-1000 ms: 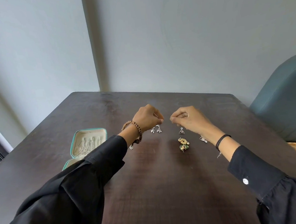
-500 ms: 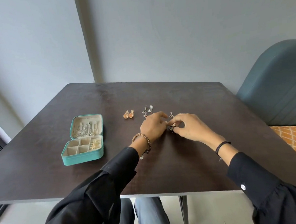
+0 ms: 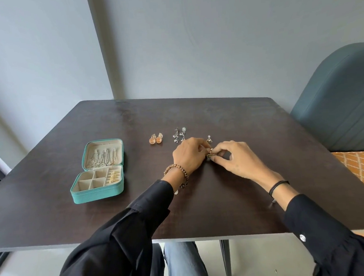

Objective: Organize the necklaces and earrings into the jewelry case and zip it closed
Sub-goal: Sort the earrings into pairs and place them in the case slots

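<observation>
Left grip point(image 3: 189, 156): fingers curling, pinching a small gold earring point(image 3: 210, 155) at the middle of the counter point(image 3: 203, 211).
Right grip point(image 3: 238, 162): thumb and forefinger pinching the same earring from the other side.
Jewelry case point(image 3: 96, 194): lying open toward the counter's left, necklaces point(image 3: 103, 159) sitting in its lid.
Loose earrings: peach pair point(image 3: 156, 139), silver dangles point(image 3: 179, 134) and triangle stud point(image 3: 209, 139) lying just beyond both grips.

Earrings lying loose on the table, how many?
5: orange pair, silver pair beside it, one triangle near the left hand and right hand, which pinch an earring and may hide more.
</observation>
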A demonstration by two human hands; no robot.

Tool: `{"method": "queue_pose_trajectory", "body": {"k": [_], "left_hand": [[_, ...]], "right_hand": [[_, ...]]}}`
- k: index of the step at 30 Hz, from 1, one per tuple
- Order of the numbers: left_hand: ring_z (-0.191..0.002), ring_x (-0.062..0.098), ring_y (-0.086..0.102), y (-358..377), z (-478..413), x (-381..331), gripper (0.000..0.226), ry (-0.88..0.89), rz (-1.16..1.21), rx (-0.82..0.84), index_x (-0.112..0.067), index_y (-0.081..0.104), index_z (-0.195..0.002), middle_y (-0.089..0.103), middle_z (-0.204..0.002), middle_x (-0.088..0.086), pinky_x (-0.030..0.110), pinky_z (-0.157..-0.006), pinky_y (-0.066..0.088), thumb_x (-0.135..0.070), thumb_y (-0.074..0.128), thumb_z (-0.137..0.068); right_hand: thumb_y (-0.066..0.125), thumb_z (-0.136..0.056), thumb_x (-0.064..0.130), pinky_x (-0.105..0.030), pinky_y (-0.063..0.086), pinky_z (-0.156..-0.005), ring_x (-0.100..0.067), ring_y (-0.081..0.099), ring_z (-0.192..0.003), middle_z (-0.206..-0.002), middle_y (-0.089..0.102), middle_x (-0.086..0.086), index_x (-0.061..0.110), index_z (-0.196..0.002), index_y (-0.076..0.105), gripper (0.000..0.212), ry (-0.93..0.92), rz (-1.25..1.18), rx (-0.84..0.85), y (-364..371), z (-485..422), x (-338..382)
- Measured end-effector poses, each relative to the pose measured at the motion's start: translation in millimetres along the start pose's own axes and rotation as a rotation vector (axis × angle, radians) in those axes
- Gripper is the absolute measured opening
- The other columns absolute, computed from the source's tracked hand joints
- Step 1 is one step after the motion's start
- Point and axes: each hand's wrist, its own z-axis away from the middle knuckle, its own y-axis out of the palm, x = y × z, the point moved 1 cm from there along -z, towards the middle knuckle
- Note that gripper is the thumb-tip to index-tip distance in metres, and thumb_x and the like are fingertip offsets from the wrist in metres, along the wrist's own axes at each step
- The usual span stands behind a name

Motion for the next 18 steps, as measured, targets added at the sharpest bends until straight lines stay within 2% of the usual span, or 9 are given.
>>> {"method": "queue_pose_trajectory", "body": {"k": [4,7,9,12,13,16,18], "left_hand": [[-0.097,0.013,0.057,2,4,5,0.011,0.008,0.029,-0.044,-0.030,0.077,-0.098,0.063,-0.108,-0.006,0.031,-0.077,0.044,-0.030,0.068,-0.094],[-0.098,0.018,0.066,1,12,6,0.010,0.010,0.120,-0.044,-0.021,0.078,-0.095,0.071,-0.103,-0.001,0.034,-0.084,0.053,-0.020,0.069,-0.092],[-0.091,0.018,0.070,-3,18,8,0.011,-0.001,0.202,-0.047,-0.014,0.078,-0.096,0.076,-0.098,0.004,0.034,-0.086,0.056,-0.014,0.067,-0.092],[-0.068,0.017,0.071,-9,30,13,0.014,-0.021,0.360,-0.032,-0.005,0.075,-0.100,0.077,-0.093,0.012,0.024,-0.067,0.060,-0.007,0.063,-0.095],[-0.068,0.018,0.073,-12,34,14,0.013,-0.023,0.418,-0.027,-0.003,0.075,-0.101,0.077,-0.093,0.014,0.021,-0.064,0.060,-0.006,0.064,-0.095],[-0.081,0.017,0.077,-20,46,18,0.011,-0.028,0.599,-0.023,0.000,0.075,-0.101,0.077,-0.094,0.015,0.022,-0.074,0.062,-0.005,0.068,-0.094],[-0.083,0.015,0.077,-26,52,22,0.008,-0.031,0.668,-0.015,-0.006,0.077,-0.098,0.078,-0.093,0.010,0.027,-0.085,0.061,-0.009,0.071,-0.093]], "right_hand": [[0.074,-0.091,0.020,-0.006,0.041,-0.062,0.009,0.061,-0.068,-0.083,0.073,0.009,0.022,-0.094,0.078,0.005,0.047,-0.094,-0.052,-2,9,4],[0.076,-0.088,0.024,-0.009,0.046,-0.065,0.001,0.066,-0.070,-0.080,0.076,0.009,0.025,-0.087,0.077,0.002,0.113,-0.169,-0.097,-2,12,5],[0.077,-0.086,0.022,-0.017,0.053,-0.071,-0.004,0.070,-0.073,-0.080,0.077,0.009,0.023,-0.083,0.077,0.003,0.150,-0.279,-0.119,-3,14,8],[0.075,-0.085,0.017,-0.028,0.057,-0.077,-0.014,0.072,-0.076,-0.084,0.079,0.002,0.013,-0.082,0.076,0.005,0.196,-0.472,-0.121,-7,16,16],[0.074,-0.085,0.015,-0.030,0.056,-0.077,-0.015,0.070,-0.074,-0.084,0.079,-0.001,0.010,-0.083,0.075,0.006,0.200,-0.526,-0.115,-8,17,20],[0.075,-0.085,0.009,-0.030,0.052,-0.073,-0.019,0.067,-0.076,-0.084,0.078,-0.010,-0.001,-0.086,0.072,0.011,0.199,-0.666,-0.106,-12,18,29],[0.076,-0.085,0.006,-0.028,0.051,-0.070,-0.021,0.069,-0.081,-0.086,0.078,-0.014,-0.006,-0.088,0.069,0.014,0.188,-0.714,-0.103,-14,20,36]]}}
